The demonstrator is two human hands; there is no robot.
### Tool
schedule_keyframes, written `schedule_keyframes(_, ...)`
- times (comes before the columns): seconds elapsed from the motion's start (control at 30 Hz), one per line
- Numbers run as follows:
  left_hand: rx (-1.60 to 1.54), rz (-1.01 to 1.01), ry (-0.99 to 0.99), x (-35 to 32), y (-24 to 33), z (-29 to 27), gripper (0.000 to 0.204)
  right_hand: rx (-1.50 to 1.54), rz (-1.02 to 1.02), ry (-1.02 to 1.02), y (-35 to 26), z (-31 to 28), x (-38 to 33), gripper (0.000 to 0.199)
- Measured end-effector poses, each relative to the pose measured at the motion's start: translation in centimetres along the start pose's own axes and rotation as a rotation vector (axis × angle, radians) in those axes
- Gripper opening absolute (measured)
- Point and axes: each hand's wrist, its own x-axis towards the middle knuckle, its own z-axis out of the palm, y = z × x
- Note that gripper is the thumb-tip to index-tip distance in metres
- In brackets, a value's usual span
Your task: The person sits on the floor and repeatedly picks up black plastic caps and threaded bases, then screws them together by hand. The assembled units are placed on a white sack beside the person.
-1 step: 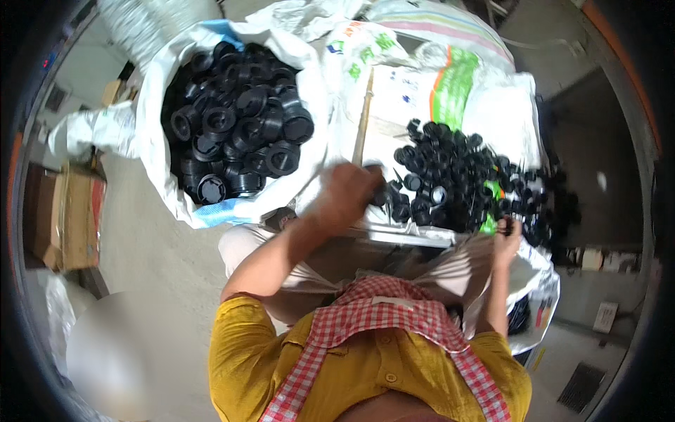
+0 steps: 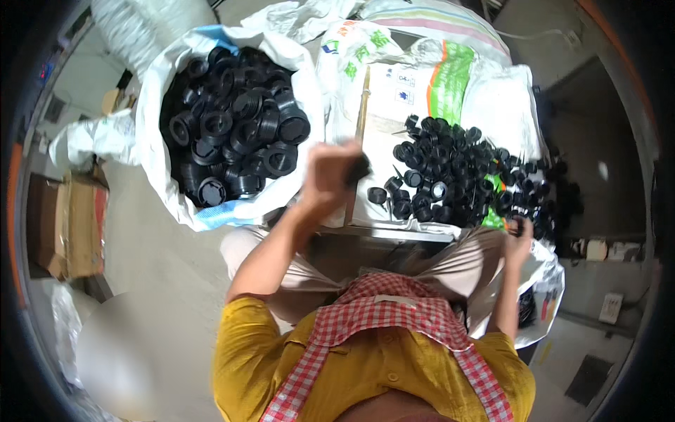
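Observation:
My left hand (image 2: 332, 172), smeared by motion, is closed around a black plastic cap (image 2: 357, 169) above the left edge of the white work surface. Left of it, a white woven sack (image 2: 151, 151) stands with its mouth rolled back, heaped with round black threaded caps (image 2: 246, 133). My right hand (image 2: 519, 246) is closed on a small black part (image 2: 519, 226) at the near right side of a loose pile of black plastic pieces (image 2: 450, 165), some with thin stems. A single black piece (image 2: 377, 195) lies apart at the pile's left.
A thin wooden stick (image 2: 363, 105) lies along the surface's left side. White printed sacks (image 2: 485, 91) cover the far part. A metal edge (image 2: 394, 235) runs in front of my knees. A cardboard box (image 2: 84, 225) is on the floor at left, and an open white bag (image 2: 545, 309) by my right arm.
My left hand has moved left, away from the pile, with the black cap in it. The single piece at the pile's left edge is now uncovered. My right hand has shifted slightly right.

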Motion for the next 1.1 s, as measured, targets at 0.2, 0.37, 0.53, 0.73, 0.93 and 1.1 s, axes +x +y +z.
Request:
schedule_keyframes(0.2,0.411,-0.346,0.131,4.0,-5.6,-6.9,0.069,-0.573,0.472,-0.002,17.8,-14.6,-6.5,0.060)
schedule_keyframes(0.37,0.441,-0.458,0.082,4.2,-10.9,-8.8,0.060,-0.913,0.829,-0.220,19.1,-15.2,-11.2,0.081)
schedule_keyframes(0.53,0.712,-0.361,-0.172,4.0,-17.4,-9.5,0.062,-0.842,0.352,0.206,13.7,-13.9,-8.6,0.061)
schedule_keyframes(0.73,0.576,-1.032,-0.324,5.8,-26.1,-11.2,0.073,0.123,0.123,-0.039,-3.2,-6.4,-1.8,0.031)
schedule_keyframes(0.93,0.582,-0.525,-0.143,4.6,-18.8,-12.3,0.056,0.907,-0.241,-0.907,-22.0,13.3,-1.0,0.050)
schedule_keyframes(1.1,0.287,-0.328,-0.514,1.4,-4.0,-11.1,0.041,1.142,0.370,-1.143,-34.3,18.9,0.0,0.067)
